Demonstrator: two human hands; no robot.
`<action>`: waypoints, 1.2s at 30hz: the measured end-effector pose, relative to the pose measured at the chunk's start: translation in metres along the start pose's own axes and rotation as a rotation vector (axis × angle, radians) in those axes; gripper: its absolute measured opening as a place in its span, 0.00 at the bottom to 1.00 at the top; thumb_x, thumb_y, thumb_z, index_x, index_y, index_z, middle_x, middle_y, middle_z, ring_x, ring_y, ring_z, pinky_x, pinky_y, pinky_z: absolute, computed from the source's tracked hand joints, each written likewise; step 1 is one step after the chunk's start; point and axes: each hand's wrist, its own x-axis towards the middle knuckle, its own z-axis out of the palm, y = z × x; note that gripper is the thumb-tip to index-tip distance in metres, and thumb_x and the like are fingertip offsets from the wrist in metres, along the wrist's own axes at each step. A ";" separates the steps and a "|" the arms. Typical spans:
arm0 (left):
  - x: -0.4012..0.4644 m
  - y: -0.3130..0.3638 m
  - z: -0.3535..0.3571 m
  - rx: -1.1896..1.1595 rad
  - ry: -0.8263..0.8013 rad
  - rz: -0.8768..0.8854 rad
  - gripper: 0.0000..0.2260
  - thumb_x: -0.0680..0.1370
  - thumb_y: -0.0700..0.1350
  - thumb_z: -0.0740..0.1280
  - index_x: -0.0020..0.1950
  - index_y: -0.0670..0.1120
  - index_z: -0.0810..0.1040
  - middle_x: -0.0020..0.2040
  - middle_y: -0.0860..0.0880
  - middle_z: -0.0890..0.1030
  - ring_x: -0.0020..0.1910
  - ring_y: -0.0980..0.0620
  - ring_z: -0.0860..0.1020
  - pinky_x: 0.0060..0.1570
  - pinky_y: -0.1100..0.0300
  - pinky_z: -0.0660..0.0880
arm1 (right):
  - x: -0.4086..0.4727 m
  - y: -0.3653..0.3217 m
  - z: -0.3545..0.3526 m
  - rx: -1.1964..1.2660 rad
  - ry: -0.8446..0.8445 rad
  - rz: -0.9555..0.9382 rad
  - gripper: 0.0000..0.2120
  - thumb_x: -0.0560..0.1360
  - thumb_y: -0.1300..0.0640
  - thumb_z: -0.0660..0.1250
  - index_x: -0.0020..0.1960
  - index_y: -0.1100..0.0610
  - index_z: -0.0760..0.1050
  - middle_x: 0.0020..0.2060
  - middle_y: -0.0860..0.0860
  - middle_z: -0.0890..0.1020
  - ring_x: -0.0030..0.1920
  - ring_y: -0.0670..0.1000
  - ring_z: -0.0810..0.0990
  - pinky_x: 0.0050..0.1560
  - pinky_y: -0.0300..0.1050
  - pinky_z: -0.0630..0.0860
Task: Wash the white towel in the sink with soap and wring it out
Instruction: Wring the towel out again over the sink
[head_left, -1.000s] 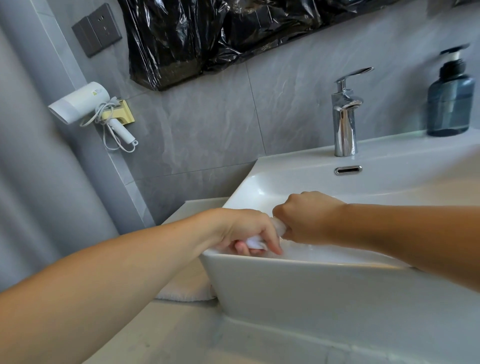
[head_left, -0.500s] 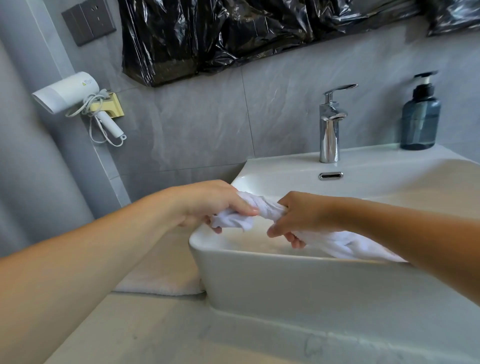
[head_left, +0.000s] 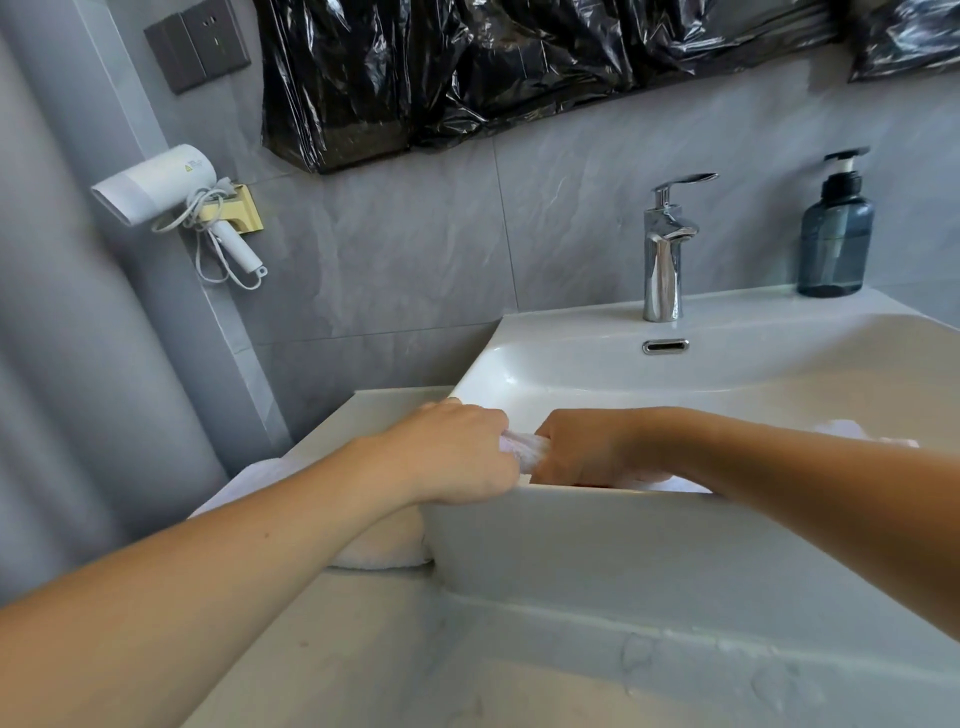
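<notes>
Grey tiled walls back a pale surface (head_left: 332, 649) that carries a white sink (head_left: 597, 540), with a chrome tap (head_left: 662, 249) and a dark soap dispenser (head_left: 835, 234) along its back ledge. Low over the near-left corner of the basin, the left hand (head_left: 452, 452) and the right hand (head_left: 587, 447) sit knuckle to knuckle, each curled tight round a twisted rope of the white towel (head_left: 524, 449); only a short stretch of it shows between them, and more of it trails away behind the right forearm inside the basin. This looks like the wringing step. To do it well, the two fists should turn in opposite directions while staying above the bowl, so that the water falls inside rather than over the near rim. Shifting the grip along the trailing length and twisting again would squeeze out the part not yet wrung. A second folded white cloth (head_left: 379, 551) lies on the surface just left of the sink, and drips should be kept off it.
</notes>
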 end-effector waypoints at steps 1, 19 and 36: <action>0.001 0.001 -0.001 0.005 0.019 -0.009 0.08 0.79 0.51 0.57 0.40 0.51 0.68 0.45 0.51 0.75 0.51 0.46 0.73 0.40 0.55 0.65 | 0.000 0.001 0.001 -0.088 0.064 -0.012 0.08 0.71 0.52 0.66 0.36 0.54 0.71 0.31 0.49 0.74 0.33 0.51 0.70 0.37 0.44 0.65; -0.002 -0.016 -0.037 -0.607 -0.400 -0.272 0.16 0.74 0.52 0.71 0.49 0.42 0.70 0.36 0.44 0.65 0.29 0.47 0.62 0.33 0.62 0.58 | -0.013 0.003 -0.003 -0.167 0.262 -0.101 0.13 0.70 0.46 0.72 0.42 0.54 0.73 0.33 0.47 0.78 0.32 0.50 0.75 0.35 0.43 0.69; 0.004 0.009 0.003 0.013 0.062 0.020 0.18 0.83 0.57 0.51 0.39 0.50 0.67 0.42 0.50 0.74 0.44 0.45 0.73 0.39 0.53 0.66 | -0.003 0.007 -0.002 -0.538 0.419 -0.008 0.10 0.76 0.53 0.59 0.38 0.54 0.71 0.36 0.50 0.73 0.37 0.53 0.74 0.33 0.41 0.67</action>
